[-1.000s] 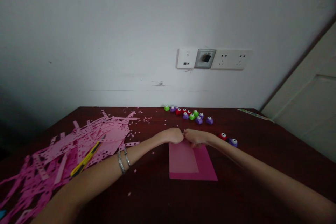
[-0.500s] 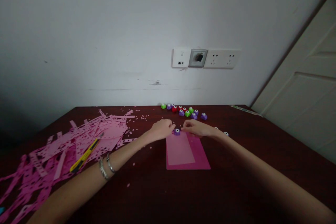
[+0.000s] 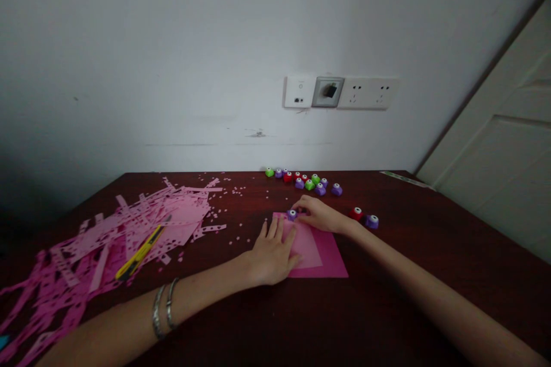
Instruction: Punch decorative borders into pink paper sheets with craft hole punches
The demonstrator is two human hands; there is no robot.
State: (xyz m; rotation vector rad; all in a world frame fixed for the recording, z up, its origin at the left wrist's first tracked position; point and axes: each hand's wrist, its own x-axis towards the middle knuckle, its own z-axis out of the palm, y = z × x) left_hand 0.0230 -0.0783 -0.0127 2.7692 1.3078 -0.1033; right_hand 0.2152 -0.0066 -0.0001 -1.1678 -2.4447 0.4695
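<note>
A light pink sheet of paper (image 3: 310, 252) lies over a darker pink sheet (image 3: 333, 258) on the dark wooden table. My left hand (image 3: 275, 252) presses flat on the left side of these sheets, its fingers spread. At their far edge sits a small purple craft punch (image 3: 291, 214) with a white and dark button on top. My right hand (image 3: 316, 213) has its fingers closed around the right side of that punch. The fingertips are partly hidden.
A heap of punched pink paper strips (image 3: 142, 229) covers the table's left, with a yellow utility knife (image 3: 142, 252) on it. Several coloured punches (image 3: 310, 183) stand near the wall. A red punch (image 3: 356, 213) and another purple punch (image 3: 372, 221) sit beside my right forearm.
My left hand has left the punch, come nearer and flattened onto the paper. My right hand stays at the punch. The red and purple punches by my right forearm now show more fully.
</note>
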